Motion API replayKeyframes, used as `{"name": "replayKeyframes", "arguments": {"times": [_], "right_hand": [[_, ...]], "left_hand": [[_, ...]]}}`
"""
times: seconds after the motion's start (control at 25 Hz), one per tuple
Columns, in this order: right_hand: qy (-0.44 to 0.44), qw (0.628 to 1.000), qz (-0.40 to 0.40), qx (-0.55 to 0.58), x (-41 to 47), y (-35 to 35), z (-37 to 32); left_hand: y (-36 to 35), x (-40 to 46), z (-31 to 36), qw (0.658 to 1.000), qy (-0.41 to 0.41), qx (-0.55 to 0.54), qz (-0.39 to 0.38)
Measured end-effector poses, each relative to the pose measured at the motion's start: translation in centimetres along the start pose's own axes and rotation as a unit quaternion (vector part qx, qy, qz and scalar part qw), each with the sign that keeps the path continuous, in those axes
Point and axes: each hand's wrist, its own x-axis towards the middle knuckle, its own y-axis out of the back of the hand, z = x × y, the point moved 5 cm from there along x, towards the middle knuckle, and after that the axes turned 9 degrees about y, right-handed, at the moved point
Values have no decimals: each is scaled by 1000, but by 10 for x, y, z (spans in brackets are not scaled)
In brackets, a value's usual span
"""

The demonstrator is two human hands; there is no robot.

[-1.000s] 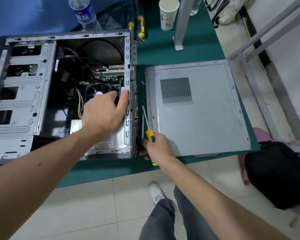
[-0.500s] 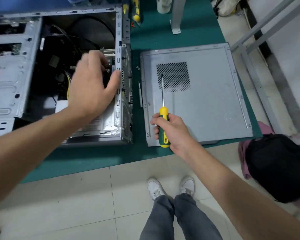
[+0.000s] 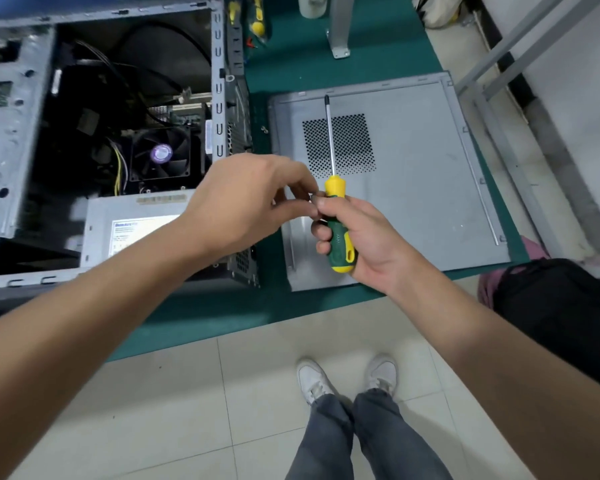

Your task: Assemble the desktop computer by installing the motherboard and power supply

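Note:
The open computer case (image 3: 219, 98) lies on its side on the green mat (image 3: 291, 57). Inside it I see the motherboard's CPU fan (image 3: 161, 154) and, nearer me, the grey power supply (image 3: 136, 209). My right hand (image 3: 364, 237) grips a green-and-yellow screwdriver (image 3: 337, 233) by the handle above the removed side panel (image 3: 413, 168), with the shaft pointing away from me. My left hand (image 3: 243, 202) has come up against it, and its curled fingertips pinch a small grey piece that looks like a screw (image 3: 313, 195) beside my right thumb.
A loose screw (image 3: 264, 129) lies on the mat between case and panel. Yellow-handled tools (image 3: 257, 19), a paper cup (image 3: 310, 5) and a metal post foot (image 3: 338, 36) stand at the back. A black bag (image 3: 561, 317) sits on the floor at right, by a grey frame (image 3: 492, 98).
My left hand has left the case's rear rail and moved right to meet my right hand. My right hand lifted the screwdriver off the mat and now holds it over the side panel.

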Motion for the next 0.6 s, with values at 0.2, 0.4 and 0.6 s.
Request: {"name": "replayKeyframes", "arguments": {"times": [0.2, 0.4, 0.6], "right_hand": [[-4, 999, -35, 8, 0, -2, -2], [84, 922, 32, -376, -9, 44, -20], [213, 784, 29, -582, -21, 64, -37]], "left_hand": [[5, -2, -2, 998, 16, -53, 41], [13, -4, -7, 984, 76, -114, 112], [16, -4, -8, 979, 96, -126, 129]]}}
